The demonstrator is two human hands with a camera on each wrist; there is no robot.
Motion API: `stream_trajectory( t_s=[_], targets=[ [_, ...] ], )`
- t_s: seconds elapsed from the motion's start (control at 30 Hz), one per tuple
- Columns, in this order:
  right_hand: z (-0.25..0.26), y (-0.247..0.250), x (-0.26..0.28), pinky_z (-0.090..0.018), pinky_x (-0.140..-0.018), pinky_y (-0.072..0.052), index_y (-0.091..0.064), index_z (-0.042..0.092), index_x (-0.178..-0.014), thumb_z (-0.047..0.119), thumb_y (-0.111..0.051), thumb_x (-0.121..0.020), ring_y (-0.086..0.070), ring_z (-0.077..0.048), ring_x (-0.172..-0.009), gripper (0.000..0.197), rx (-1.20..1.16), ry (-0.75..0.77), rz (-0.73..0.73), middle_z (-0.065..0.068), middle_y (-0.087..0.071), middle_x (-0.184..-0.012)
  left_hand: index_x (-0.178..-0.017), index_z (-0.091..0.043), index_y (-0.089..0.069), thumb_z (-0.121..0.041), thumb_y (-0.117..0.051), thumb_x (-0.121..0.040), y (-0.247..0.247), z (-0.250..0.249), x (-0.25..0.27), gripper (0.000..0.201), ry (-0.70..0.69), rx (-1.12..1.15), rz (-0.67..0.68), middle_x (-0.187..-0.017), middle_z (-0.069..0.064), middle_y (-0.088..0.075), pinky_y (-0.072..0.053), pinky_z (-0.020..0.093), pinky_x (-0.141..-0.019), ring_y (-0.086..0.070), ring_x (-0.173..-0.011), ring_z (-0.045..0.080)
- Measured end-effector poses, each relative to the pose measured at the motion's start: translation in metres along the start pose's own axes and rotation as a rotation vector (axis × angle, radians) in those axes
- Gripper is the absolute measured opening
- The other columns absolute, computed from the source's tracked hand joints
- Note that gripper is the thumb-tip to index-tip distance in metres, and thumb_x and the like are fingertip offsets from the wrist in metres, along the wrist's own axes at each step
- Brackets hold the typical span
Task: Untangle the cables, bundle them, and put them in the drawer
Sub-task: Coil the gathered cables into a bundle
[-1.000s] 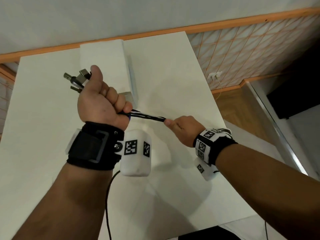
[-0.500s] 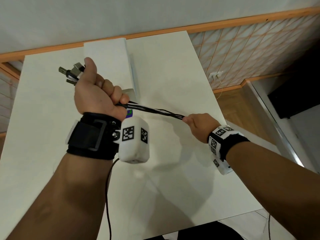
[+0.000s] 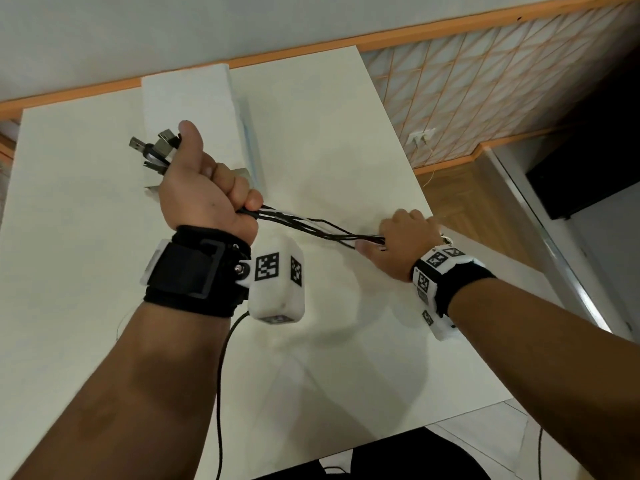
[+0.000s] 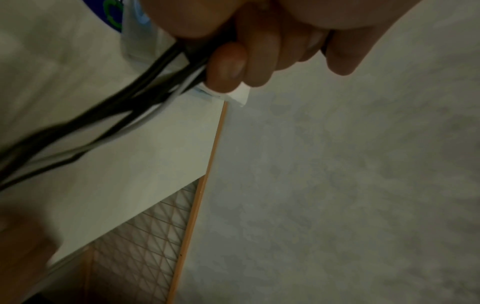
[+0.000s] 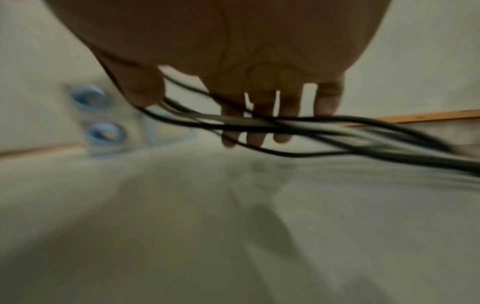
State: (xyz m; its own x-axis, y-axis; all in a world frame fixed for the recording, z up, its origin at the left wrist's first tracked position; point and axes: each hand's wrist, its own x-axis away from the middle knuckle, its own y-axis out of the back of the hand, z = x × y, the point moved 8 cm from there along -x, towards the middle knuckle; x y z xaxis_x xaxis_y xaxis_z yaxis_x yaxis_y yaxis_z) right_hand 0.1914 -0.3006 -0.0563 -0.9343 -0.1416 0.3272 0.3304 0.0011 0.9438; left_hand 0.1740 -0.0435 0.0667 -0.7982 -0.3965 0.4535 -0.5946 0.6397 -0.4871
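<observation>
Cables (image 3: 311,226) lengthwise between hands, plugs leftward

Both forearms are bare, with no sleeves. The left wrist wears a wide black strap (image 3: 194,271) with a screw at its edge and a white camera block (image 3: 277,282) bearing black-and-white square markers, a thin black cord (image 3: 221,375) trailing from it. The right wrist wears a black band (image 3: 460,282) and white marker-printed housing (image 3: 437,261).

Right wrist view blurred; cables (image 5: 337,127) cut off at edge, far ends hidden in right hand (image 3: 403,242).
</observation>
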Motion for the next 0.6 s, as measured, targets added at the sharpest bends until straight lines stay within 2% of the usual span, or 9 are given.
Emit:
stream_trajectory(
  t_s=[0.03,0.1,0.17,0.2,0.23,0.27,0.33,0.43,0.6],
  targets=[
    [0.023,0.014,0.006,-0.052,-0.105,-0.031,-0.055,0.021,-0.12,0.076,-0.038,-0.076,-0.046,-0.03,-0.121,0.072,-0.088,0.121,-0.079,-0.005,-0.054,-0.124,-0.066,-0.022,-0.015,-0.045,-0.058,-0.094,-0.003,-0.002,0.001,0.057,-0.003,0.001,0.007,-0.055,-0.002,-0.007,-0.018,0.025,-0.046,-0.006,-0.046,0.019],
    [0.082,0.046,0.02,-0.053,-0.117,-0.016,-0.039,0.02,-0.142,0.061,-0.059,-0.066,-0.033,-0.028,-0.139,0.088,-0.316,0.394,-0.18,-0.005,-0.043,-0.147,-0.07,-0.022,-0.013,-0.045,-0.058,-0.095,-0.009,-0.004,0.003,0.056,-0.022,0.003,0.026,-0.056,-0.002,-0.006,-0.017,0.025,-0.047,-0.006,-0.046,0.019],
    [0.13,0.073,0.03,-0.038,-0.106,-0.033,-0.041,0.016,-0.137,0.044,-0.067,-0.07,-0.05,-0.026,-0.125,0.077,-0.444,0.541,-0.232,-0.004,-0.056,-0.132,-0.068,-0.021,-0.014,-0.046,-0.059,-0.094,-0.015,-0.005,0.006,0.057,-0.043,0.001,0.044,-0.057,-0.002,-0.006,-0.016,0.026,-0.048,-0.005,-0.047,0.019],
    [0.146,0.083,0.031,-0.031,-0.088,-0.042,-0.046,0.015,-0.124,0.039,-0.065,-0.079,-0.06,-0.027,-0.104,0.054,-0.489,0.554,-0.234,-0.002,-0.063,-0.109,-0.065,-0.021,-0.015,-0.046,-0.06,-0.093,-0.016,-0.007,0.007,0.058,-0.049,-0.001,0.045,-0.057,-0.002,-0.006,-0.016,0.026,-0.048,-0.005,-0.048,0.019],
    [0.153,0.087,0.031,-0.031,-0.072,-0.042,-0.046,0.015,-0.109,0.037,-0.059,-0.089,-0.06,-0.028,-0.083,0.032,-0.521,0.552,-0.19,0.0,-0.06,-0.088,-0.062,-0.021,-0.016,-0.046,-0.06,-0.093,-0.015,-0.009,0.007,0.059,-0.051,-0.006,0.044,-0.057,-0.002,-0.007,-0.016,0.026,-0.048,-0.006,-0.047,0.019],
    [0.15,0.086,0.028,-0.032,-0.064,-0.038,-0.043,0.016,-0.096,0.038,-0.05,-0.097,-0.054,-0.029,-0.072,0.023,-0.55,0.53,-0.146,0.002,-0.053,-0.075,-0.06,-0.021,-0.017,-0.046,-0.06,-0.093,-0.013,-0.012,0.007,0.059,-0.051,-0.01,0.041,-0.056,-0.002,-0.007,-0.018,0.025,-0.048,-0.006,-0.046,0.019],
    [0.127,0.076,0.023,-0.033,-0.063,-0.035,-0.041,0.02,-0.082,0.044,-0.038,-0.101,-0.047,-0.026,-0.068,0.032,-0.545,0.492,-0.107,0.005,-0.044,-0.065,-0.061,-0.022,-0.017,-0.046,-0.059,-0.094,-0.006,-0.021,0.005,0.059,-0.056,-0.01,0.025,-0.055,-0.002,-0.007,-0.019,0.024,-0.047,-0.006,-0.046,0.019],
    [0.08,0.045,0.017,-0.032,-0.065,-0.035,-0.043,0.022,-0.071,0.05,-0.033,-0.1,-0.048,-0.024,-0.069,0.042,-0.507,0.375,-0.071,0.005,-0.047,-0.064,-0.064,-0.022,-0.016,-0.046,-0.058,-0.094,0.001,-0.027,0.001,0.057,-0.075,-0.005,0.018,-0.056,-0.002,-0.007,-0.018,0.024,-0.049,-0.006,-0.047,0.019],
    [0.017,0.001,0.009,-0.035,-0.069,-0.04,-0.048,0.023,-0.075,0.06,-0.017,-0.097,-0.056,-0.027,-0.078,0.053,-0.381,0.118,-0.015,0.001,-0.057,-0.074,-0.058,-0.022,-0.018,-0.045,-0.058,-0.094,-0.008,-0.011,0.004,0.059,-0.029,-0.017,0.033,-0.053,-0.003,-0.007,-0.018,0.023,-0.047,-0.007,-0.045,0.018]
  ],
)
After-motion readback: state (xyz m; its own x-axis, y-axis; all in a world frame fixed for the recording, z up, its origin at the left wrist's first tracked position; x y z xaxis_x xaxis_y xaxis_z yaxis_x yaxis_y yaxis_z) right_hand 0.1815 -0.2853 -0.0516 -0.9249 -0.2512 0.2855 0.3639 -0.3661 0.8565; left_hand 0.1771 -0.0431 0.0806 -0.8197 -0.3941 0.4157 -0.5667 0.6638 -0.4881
